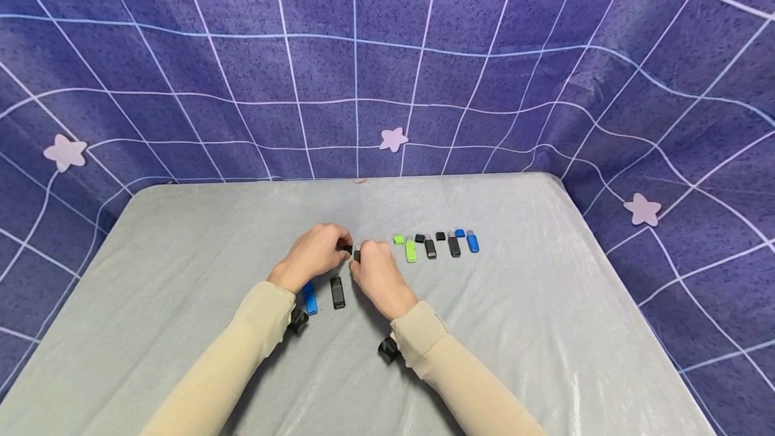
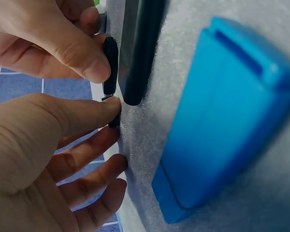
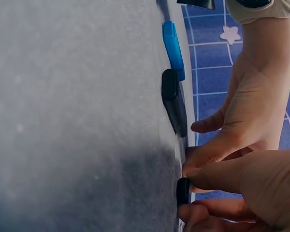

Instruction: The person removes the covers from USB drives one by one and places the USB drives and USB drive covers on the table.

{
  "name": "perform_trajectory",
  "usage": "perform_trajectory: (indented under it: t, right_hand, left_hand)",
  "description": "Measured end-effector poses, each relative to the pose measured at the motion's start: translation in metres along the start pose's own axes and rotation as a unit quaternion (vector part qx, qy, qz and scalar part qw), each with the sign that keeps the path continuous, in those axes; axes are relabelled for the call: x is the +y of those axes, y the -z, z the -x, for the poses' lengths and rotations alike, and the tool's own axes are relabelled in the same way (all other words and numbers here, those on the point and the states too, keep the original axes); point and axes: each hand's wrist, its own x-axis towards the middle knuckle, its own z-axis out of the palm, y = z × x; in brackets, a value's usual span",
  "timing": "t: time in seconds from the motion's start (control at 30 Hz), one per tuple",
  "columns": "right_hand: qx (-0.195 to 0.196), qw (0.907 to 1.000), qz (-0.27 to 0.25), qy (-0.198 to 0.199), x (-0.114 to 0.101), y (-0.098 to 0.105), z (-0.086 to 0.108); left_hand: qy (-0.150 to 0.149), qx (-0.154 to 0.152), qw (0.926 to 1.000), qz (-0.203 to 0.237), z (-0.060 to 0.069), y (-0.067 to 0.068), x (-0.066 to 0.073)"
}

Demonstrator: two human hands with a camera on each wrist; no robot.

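My left hand (image 1: pixel 311 254) pinches a small black cap (image 2: pixel 115 119) between thumb and forefinger; its other fingers spread loosely. My right hand (image 1: pixel 383 279) grips a black USB stick (image 2: pixel 110 63) by its body, its metal connector facing the cap. In the left wrist view cap and stick are end to end, though a sliver of metal shows between them. Below the hands lies a capped black USB stick (image 1: pixel 338 293). A capped blue USB stick (image 1: pixel 311 299) lies beside it, partly behind my left wrist in the head view.
Right of my hands is a row of uncapped USB sticks: green (image 1: pixel 411 250), black (image 1: pixel 430 247), another black (image 1: pixel 454 245) and blue (image 1: pixel 473 241). Their loose caps lie near the connector ends, such as the green cap (image 1: pixel 398 239). A grey cloth covers the table (image 1: pixel 545 328).
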Motion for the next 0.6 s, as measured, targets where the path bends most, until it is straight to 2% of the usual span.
perform_trajectory:
  t: [0.2, 0.6]
  right_hand:
    - [-0.009, 0.9999, 0.01, 0.004, -0.0007, -0.0009, -0.001]
    - [-0.006, 1.0, -0.004, 0.006, -0.001, -0.0006, -0.0015]
  left_hand:
    - [0.004, 0.001, 1.0, 0.001, -0.0005, -0.0016, -0.0005]
    - [0.006, -0.005, 1.0, 0.004, -0.0032, -0.0037, -0.0014]
